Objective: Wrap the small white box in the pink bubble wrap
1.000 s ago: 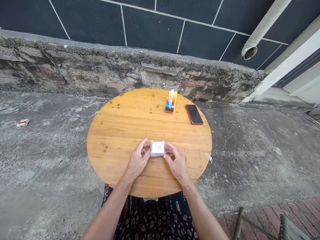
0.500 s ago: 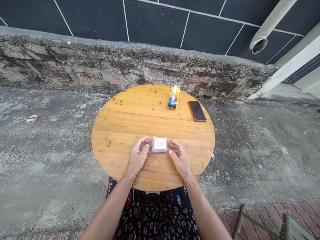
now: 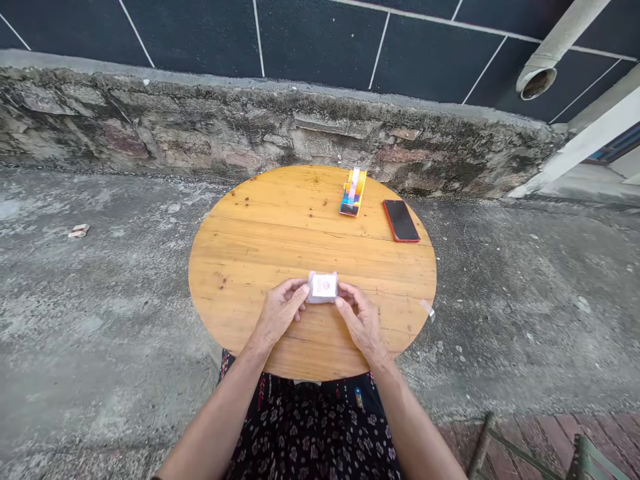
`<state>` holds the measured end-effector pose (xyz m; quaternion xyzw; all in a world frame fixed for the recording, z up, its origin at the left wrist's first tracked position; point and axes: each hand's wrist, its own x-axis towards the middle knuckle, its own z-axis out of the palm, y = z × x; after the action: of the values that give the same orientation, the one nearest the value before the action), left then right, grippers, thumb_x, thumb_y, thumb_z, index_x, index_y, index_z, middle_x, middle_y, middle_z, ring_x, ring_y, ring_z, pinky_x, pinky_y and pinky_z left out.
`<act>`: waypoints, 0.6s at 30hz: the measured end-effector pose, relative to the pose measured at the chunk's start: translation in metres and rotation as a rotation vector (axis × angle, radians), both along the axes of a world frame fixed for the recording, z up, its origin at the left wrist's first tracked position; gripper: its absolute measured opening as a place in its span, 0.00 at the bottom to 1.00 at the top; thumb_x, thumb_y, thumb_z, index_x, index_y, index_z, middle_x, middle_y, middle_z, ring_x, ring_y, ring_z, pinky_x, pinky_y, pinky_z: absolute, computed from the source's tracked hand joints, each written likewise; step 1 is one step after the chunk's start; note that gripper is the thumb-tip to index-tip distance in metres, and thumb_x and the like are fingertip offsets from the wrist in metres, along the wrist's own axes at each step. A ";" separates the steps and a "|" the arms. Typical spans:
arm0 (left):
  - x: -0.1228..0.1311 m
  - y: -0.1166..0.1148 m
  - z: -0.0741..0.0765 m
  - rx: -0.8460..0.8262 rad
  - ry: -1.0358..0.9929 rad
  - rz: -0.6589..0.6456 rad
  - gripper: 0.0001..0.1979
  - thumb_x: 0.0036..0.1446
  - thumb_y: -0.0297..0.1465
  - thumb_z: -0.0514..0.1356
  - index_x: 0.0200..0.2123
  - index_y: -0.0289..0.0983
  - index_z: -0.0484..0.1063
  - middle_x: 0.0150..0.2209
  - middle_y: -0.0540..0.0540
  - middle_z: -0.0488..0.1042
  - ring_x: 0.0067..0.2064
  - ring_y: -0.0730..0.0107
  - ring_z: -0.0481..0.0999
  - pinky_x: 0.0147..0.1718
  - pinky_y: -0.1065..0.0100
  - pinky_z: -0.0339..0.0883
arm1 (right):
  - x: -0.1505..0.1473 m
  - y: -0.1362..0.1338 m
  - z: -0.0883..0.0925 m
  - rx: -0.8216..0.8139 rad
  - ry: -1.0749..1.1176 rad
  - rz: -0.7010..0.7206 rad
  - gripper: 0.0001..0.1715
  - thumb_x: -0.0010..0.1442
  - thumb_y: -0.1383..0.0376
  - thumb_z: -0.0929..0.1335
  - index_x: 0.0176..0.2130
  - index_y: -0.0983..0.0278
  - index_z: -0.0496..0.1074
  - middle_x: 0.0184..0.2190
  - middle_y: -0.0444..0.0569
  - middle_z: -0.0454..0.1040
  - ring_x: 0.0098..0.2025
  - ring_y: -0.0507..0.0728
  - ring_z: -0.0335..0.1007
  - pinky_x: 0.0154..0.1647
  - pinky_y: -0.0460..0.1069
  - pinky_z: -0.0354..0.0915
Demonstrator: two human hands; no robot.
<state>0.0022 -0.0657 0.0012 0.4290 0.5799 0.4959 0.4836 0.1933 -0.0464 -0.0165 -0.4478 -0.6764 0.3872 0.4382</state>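
A small packet in translucent wrapping with a white label (image 3: pixel 324 286) is at the near middle of the round wooden table (image 3: pixel 240 247). My left hand (image 3: pixel 284 308) grips its left end, thumb on the near side and fingers behind. At the right end, my right hand (image 3: pixel 359 316) holds it in the same way between thumb and fingers. The underside of the packet is hidden.
Toward the far edge stands a yellow and blue tape dispenser (image 3: pixel 353 192). A phone with a red case (image 3: pixel 401 221) lies to its right. A bit of clear tape (image 3: pixel 428 309) hangs at the right edge. Beyond the table runs a stone wall base (image 3: pixel 200 133).
Both hands have closed in on the packet and now hold its two ends; before, they were beside it with small gaps. The whole view has shifted slightly.
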 end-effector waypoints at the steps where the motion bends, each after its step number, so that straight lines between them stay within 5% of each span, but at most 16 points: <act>1: 0.000 0.000 0.000 -0.011 0.003 -0.003 0.24 0.53 0.44 0.61 0.46 0.31 0.73 0.29 0.46 0.74 0.24 0.74 0.70 0.17 0.75 0.62 | -0.001 0.000 0.001 0.009 -0.014 0.002 0.18 0.62 0.59 0.67 0.51 0.59 0.70 0.46 0.50 0.76 0.45 0.58 0.73 0.47 0.54 0.69; 5: 0.002 0.000 -0.004 -0.010 0.049 -0.030 0.25 0.53 0.43 0.62 0.48 0.32 0.72 0.38 0.41 0.77 0.30 0.69 0.75 0.18 0.73 0.63 | -0.001 0.000 0.002 0.050 -0.029 0.021 0.16 0.60 0.62 0.68 0.49 0.58 0.72 0.47 0.50 0.76 0.46 0.58 0.73 0.47 0.54 0.69; 10: 0.005 -0.006 -0.009 0.232 0.277 -0.037 0.17 0.56 0.36 0.60 0.47 0.34 0.73 0.46 0.40 0.75 0.40 0.65 0.76 0.33 0.67 0.72 | 0.002 0.000 0.002 0.077 0.039 0.068 0.14 0.61 0.65 0.67 0.48 0.59 0.72 0.49 0.50 0.74 0.51 0.58 0.71 0.52 0.55 0.67; 14: 0.006 -0.013 -0.013 0.387 0.563 -0.052 0.16 0.60 0.32 0.57 0.51 0.37 0.71 0.47 0.42 0.74 0.36 0.69 0.74 0.38 0.65 0.72 | 0.004 -0.002 0.002 0.083 0.079 0.070 0.12 0.60 0.66 0.67 0.45 0.60 0.72 0.51 0.52 0.73 0.53 0.59 0.69 0.56 0.56 0.64; 18: 0.007 -0.019 -0.019 0.471 0.637 -0.036 0.15 0.61 0.30 0.56 0.51 0.38 0.69 0.47 0.42 0.73 0.36 0.70 0.74 0.38 0.66 0.71 | 0.004 -0.003 0.003 0.088 0.078 0.045 0.07 0.60 0.66 0.67 0.40 0.60 0.74 0.47 0.52 0.74 0.51 0.59 0.70 0.54 0.55 0.64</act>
<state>0.0095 -0.0850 -0.0182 0.6707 0.5636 0.4487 0.1766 0.1975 -0.0495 -0.0133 -0.3975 -0.6850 0.3840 0.4746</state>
